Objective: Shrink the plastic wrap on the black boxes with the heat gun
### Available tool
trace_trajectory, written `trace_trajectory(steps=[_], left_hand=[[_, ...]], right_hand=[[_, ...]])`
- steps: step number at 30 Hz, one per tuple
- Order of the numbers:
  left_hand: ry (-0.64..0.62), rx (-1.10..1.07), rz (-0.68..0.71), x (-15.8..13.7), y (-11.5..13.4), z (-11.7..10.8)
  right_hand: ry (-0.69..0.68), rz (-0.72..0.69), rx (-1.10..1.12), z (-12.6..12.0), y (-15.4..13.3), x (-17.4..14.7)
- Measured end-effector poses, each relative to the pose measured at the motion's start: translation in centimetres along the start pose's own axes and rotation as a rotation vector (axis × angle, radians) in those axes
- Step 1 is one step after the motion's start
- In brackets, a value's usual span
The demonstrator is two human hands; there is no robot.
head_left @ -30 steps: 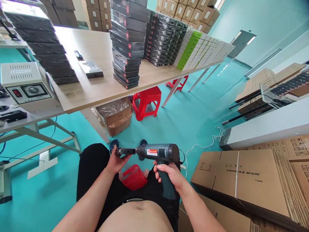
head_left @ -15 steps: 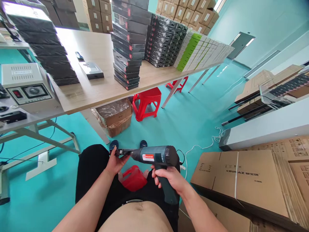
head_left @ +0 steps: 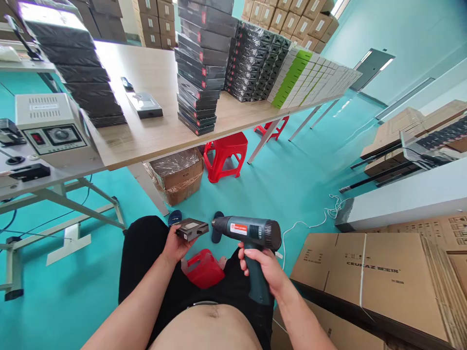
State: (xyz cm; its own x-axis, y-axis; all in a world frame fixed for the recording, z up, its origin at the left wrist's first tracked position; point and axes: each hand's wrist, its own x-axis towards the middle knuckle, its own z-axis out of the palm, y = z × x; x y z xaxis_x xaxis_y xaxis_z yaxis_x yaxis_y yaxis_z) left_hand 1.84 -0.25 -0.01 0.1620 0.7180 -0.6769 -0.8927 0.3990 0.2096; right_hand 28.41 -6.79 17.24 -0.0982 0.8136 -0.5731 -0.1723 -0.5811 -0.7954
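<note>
My left hand [head_left: 179,247] grips a small dark flat box [head_left: 192,228] by its left end, holding it tilted above my lap. In my right hand [head_left: 260,265] is a dark teal heat gun [head_left: 251,231] with a red and white label, my fingers wrapped round its handle. The nozzle points left, a short gap away from the box's right end. Below the box, between my legs, part of a red plastic stool [head_left: 205,270] shows.
A long wooden table [head_left: 146,141] carries stacks of black boxes [head_left: 199,73], white and green boxes [head_left: 292,80] and a grey control unit [head_left: 54,129]. Another red stool [head_left: 226,153] and a carton [head_left: 178,177] stand below. Flat cardboard [head_left: 335,267] lies right, near a white cable [head_left: 302,223].
The heat gun has moved right, away from the box. My left hand has turned the box, so more of its broad face shows. The whole view has shifted slightly.
</note>
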Motion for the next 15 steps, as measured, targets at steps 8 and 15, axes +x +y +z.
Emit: trace_trajectory(steps=[8,15], left_hand=[[0.122,-0.007,0.049,0.5,-0.3,0.6],[0.151,0.012,0.066,0.6,-0.2,0.2]], right_hand=[[-0.018,0.074,0.076,-2.3,0.1,-2.6],[-0.135,0.084,0.037,-2.8,1.4,-2.7]])
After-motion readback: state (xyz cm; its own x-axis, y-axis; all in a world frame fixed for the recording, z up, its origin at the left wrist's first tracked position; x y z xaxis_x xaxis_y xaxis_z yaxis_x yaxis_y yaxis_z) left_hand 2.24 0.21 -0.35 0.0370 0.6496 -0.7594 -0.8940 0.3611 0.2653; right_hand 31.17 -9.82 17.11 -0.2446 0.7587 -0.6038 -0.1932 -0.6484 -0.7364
